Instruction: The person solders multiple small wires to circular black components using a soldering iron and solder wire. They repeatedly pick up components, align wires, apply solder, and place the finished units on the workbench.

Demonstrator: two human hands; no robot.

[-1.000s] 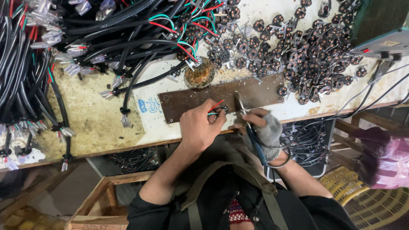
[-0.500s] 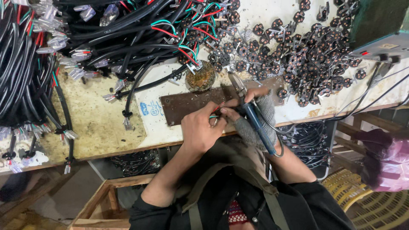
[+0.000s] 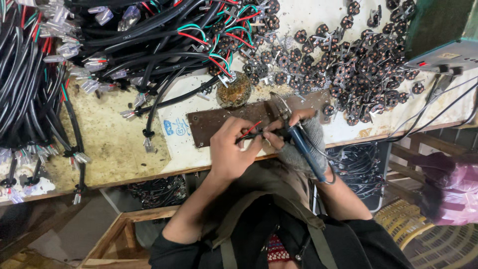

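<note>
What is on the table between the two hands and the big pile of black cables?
In the head view, a brown metal plate and a round crusty tin lie there.

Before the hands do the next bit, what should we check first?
1. Left hand pinches the thin wires: ok.
2. Right hand grips the blue-handled soldering iron: ok.
3. Iron tip touching the wire ends: cannot tell, fingers hide them.
4. Work sits over the brown metal plate: ok.
5. Iron's cord free of the loose black cables: ok, it runs off towards the person.
6. Bench edge tidy: not ok, speckled with debris.
</note>
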